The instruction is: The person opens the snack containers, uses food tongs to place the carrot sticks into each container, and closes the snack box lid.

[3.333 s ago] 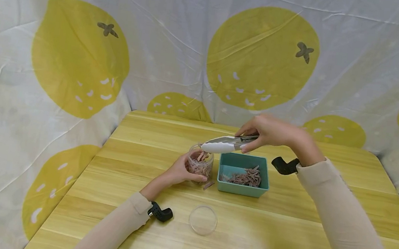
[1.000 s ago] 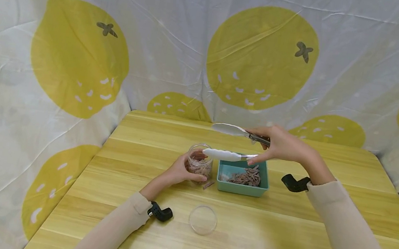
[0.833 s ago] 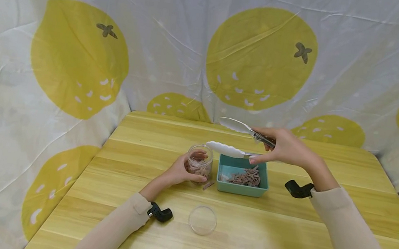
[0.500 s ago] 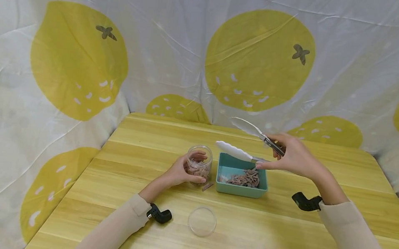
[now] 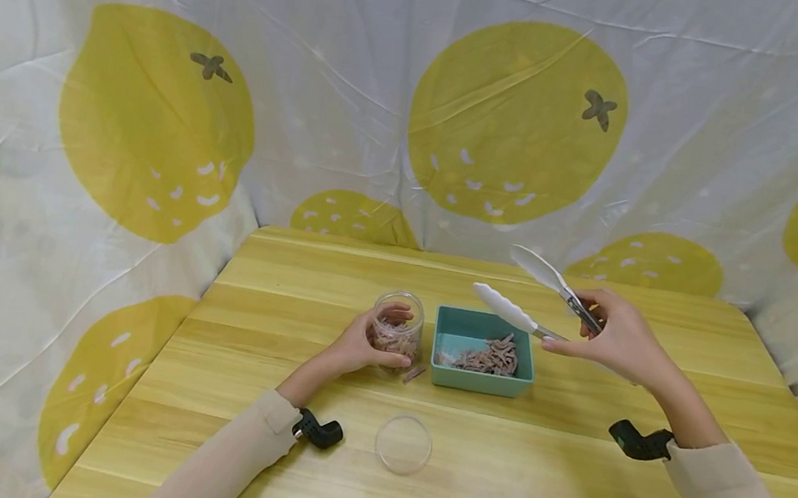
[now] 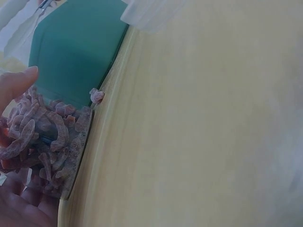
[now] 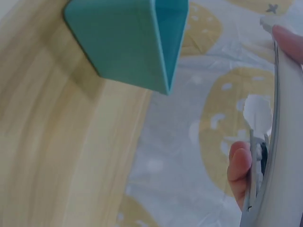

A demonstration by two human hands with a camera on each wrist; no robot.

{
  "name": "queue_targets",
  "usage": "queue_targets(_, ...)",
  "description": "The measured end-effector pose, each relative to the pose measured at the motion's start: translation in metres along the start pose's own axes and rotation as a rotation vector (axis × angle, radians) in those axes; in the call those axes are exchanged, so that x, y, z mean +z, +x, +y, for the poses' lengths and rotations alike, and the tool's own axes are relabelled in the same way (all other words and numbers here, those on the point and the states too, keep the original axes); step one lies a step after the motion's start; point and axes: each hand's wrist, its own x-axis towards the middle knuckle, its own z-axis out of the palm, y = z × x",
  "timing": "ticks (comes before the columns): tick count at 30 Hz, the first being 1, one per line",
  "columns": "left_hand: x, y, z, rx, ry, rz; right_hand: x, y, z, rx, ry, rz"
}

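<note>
My left hand (image 5: 356,346) wraps round a clear open jar (image 5: 398,325) standing on the table, partly filled with brownish-pink dried strips. In the left wrist view those strips (image 6: 57,132) show through its wall, beside the thumb. White-tipped metal tongs (image 5: 506,307) are held in my right hand (image 5: 622,337), thumb on one arm and fingers on the other. Their arms are spread, with nothing between the tips, above the right part of a teal box (image 5: 480,382). More strips (image 5: 498,356) lie heaped in the box's right side; the right wrist view shows the box's outer wall (image 7: 123,42).
One loose strip (image 5: 414,374) lies on the wooden table (image 5: 527,485) between jar and box. Nearer the front, a clear round lid (image 5: 403,445) lies flat. A lemon-print curtain (image 5: 344,90) hangs behind the table and along its left side.
My right hand has drawn the tongs away from the jar's mouth, rightward and then slightly nearer me, and their arms have spread apart. My left hand stays on the jar.
</note>
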Motion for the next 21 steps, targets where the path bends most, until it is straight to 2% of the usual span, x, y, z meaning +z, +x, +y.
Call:
queue_targets(6, 0.001, 0.0, 0.004, -0.013, -0.004, 0.0, -0.001, -0.013, 0.01, 0.095, 0.02, 0.036)
queue_targets(13, 0.004, -0.005, 0.025, 0.01, -0.018, -0.012, 0.001, -0.025, 0.022, 0.218, 0.022, 0.088)
queue_targets(21, 0.004, -0.005, 0.027, -0.001, -0.014, -0.009, 0.008, -0.034, 0.039, 0.316, 0.009, 0.135)
